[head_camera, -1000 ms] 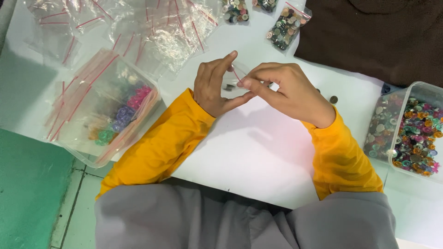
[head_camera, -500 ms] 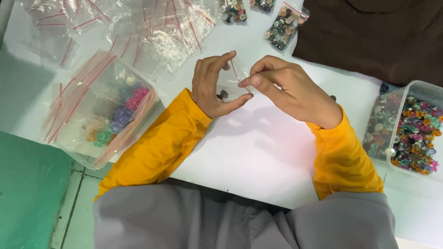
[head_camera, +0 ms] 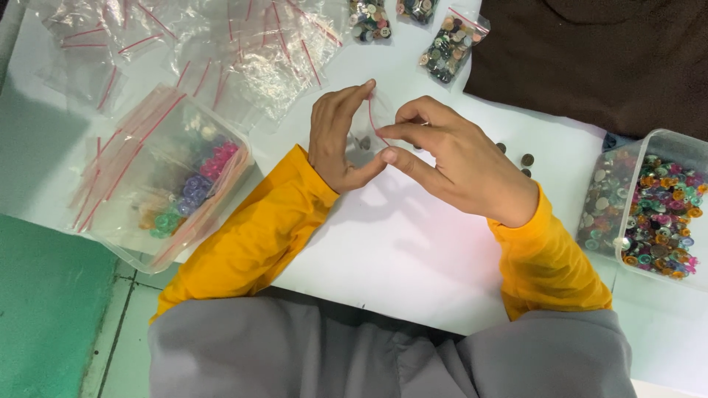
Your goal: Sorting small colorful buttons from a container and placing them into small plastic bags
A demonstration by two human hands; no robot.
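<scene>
Now both hands pinch small clear zip bag (head_camera: 371,133) — left hand (head_camera: 335,140), right hand (head_camera: 457,162) — grip closed on it.

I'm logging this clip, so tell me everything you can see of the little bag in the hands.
The bag is small, clear plastic with a red zip strip along its top. It is held upright above the white table, pinched between the left hand and right hand. A few small dark buttons show inside.
</scene>
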